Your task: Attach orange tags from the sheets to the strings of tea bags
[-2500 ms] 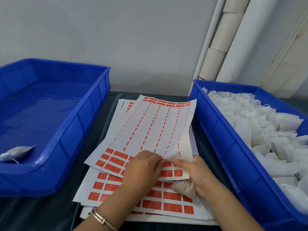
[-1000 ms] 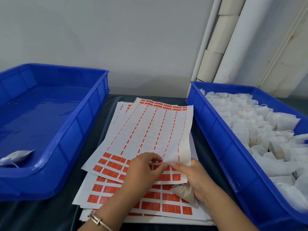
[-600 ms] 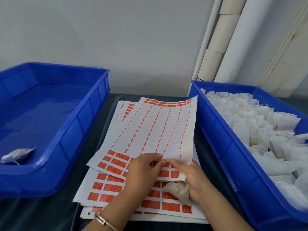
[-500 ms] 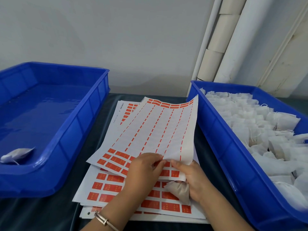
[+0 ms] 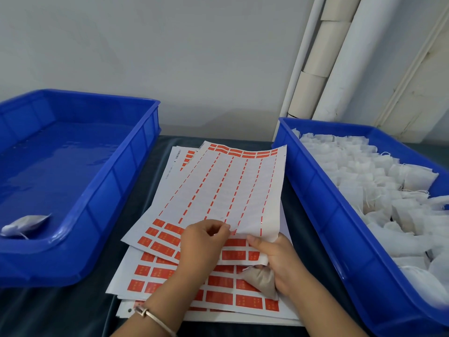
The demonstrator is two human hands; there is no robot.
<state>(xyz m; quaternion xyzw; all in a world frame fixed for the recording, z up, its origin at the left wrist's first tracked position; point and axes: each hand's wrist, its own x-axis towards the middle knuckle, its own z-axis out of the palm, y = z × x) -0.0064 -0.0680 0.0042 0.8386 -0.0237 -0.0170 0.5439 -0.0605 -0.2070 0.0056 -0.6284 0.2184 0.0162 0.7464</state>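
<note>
Left bin (image 5: 116,195): one blue plastic tray on the tabletop (image 5: 60,310), far left; holds a single tea bag (image 5: 23,226) in its near left corner.
Sheets (image 5: 170,276): a loose stack in the middle, between the two bins; at least three layers show, exact count cannot be told. The lower sheets carry rows of orange tags (image 5: 224,297).
Top sheet (image 5: 226,190): one, mostly stripped, with white blank cells and orange dashed lines; orange tags remain at its far edge and near left corner. Its near right part is lifted off the stack.
Left hand (image 5: 201,246): fingers curled, thumb and forefinger pinched at the near edge of the top sheet, where one orange tag sits; a metal bracelet (image 5: 150,314) circles the wrist. The hand covers part of the tag rows beneath.
Right hand (image 5: 279,261): thumb pinching the lifted near edge of the top sheet; lower fingers curled round one beige tea bag in hand (image 5: 261,280), which rests above the lower sheets. Its string cannot be made out.
Right bin (image 5: 323,215): one blue tray, far right, filled with a heap of white tea bags (image 5: 379,188), too many to count, loose strings showing among them.
Background: pale wall; white pipes (image 5: 340,57) rise behind the right bin.
</note>
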